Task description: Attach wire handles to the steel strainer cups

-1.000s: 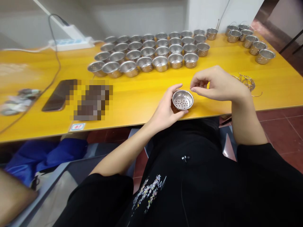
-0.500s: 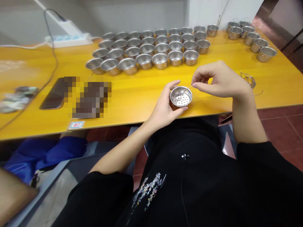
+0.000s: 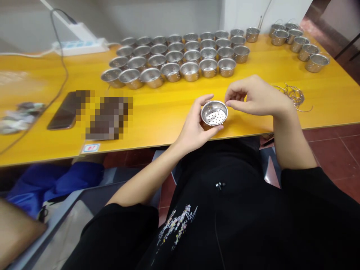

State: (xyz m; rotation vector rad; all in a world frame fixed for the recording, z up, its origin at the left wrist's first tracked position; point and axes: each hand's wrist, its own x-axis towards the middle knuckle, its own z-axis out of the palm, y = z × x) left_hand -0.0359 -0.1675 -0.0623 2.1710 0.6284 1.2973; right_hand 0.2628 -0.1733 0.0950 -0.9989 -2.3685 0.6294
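My left hand (image 3: pixel 196 127) wraps round a small perforated steel cup (image 3: pixel 213 113) held just above the front edge of the yellow table (image 3: pixel 168 112). My right hand (image 3: pixel 254 96) is pinched on a thin wire handle (image 3: pixel 223 108) that reaches across the cup's rim on its right side. A loose heap of wire handles (image 3: pixel 294 95) lies on the table just right of my right hand.
Several rows of identical steel cups (image 3: pixel 174 60) stand at the back middle, and more cups with handles (image 3: pixel 300 47) at the back right. A dark phone (image 3: pixel 60 114), a blurred dark object, a power strip (image 3: pixel 80 47) with cable and a blue bag (image 3: pixel 53 180) under the table lie left.
My right hand has drawn in closer to the cup's rim, bringing the wire lower over the cup. The cup has tilted slightly in my left hand.
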